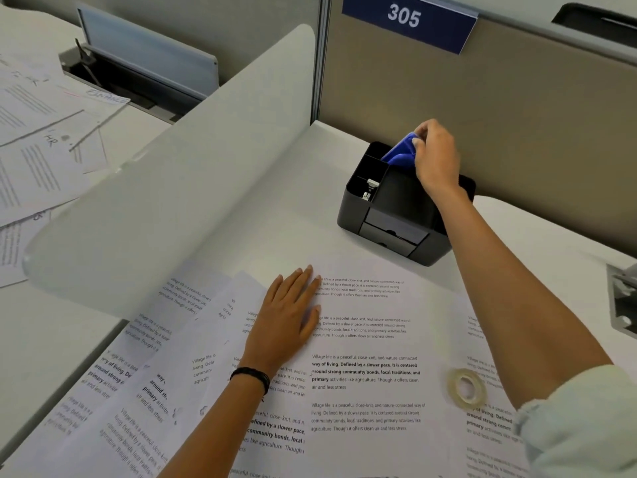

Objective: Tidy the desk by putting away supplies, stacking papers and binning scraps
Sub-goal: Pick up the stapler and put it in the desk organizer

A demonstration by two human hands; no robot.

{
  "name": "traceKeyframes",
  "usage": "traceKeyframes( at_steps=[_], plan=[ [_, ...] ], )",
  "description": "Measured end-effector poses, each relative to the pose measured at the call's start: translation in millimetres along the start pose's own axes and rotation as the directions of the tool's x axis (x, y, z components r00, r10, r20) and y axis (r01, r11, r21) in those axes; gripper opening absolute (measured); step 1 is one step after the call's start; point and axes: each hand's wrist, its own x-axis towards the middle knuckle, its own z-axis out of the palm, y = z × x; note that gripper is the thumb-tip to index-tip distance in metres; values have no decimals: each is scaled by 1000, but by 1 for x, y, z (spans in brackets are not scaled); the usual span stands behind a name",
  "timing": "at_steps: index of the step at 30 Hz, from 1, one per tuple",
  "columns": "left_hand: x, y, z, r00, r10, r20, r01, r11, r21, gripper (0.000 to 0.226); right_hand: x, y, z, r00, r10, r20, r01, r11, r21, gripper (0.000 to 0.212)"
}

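Observation:
A black desk organiser [358,208] stands at the back of the white desk. My right hand [436,160] reaches over it and pinches a blue object [401,150] that sticks out of a rear compartment. Metal binder clips [369,189] lie in a front compartment. Several printed sheets [362,377] are spread loosely across the near desk. My left hand [287,315] rests flat on them, fingers straight. A roll of clear tape [466,387] lies on the papers beside my right forearm.
A frosted divider panel [179,181] runs diagonally along the desk's left side. More loose papers [38,139] lie on the neighbouring desk beyond it. A tan partition wall [517,108] with a "305" sign [408,20] backs the desk. A grey metal bracket [624,301] sits at the right edge.

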Motion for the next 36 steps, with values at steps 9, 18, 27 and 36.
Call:
traceKeyframes(
  at_steps=[9,18,27,36],
  plan=[
    [-1,0,1,1000,-5,-4,4,1000,-15,51,-7,10,5,973,-127,193,134,991,-23,28],
    [-1,-1,2,1000,-6,-5,6,1000,-9,52,-53,15,-57,949,-102,297,32,972,232,33],
    [-2,2,-1,1000,-16,-3,16,1000,-11,53,-148,44,-93,991,0,136,-51,927,373,27],
    [0,-1,0,1000,-12,23,13,1000,-17,59,-246,81,-101,987,66,147,-109,944,311,24]
  ],
)
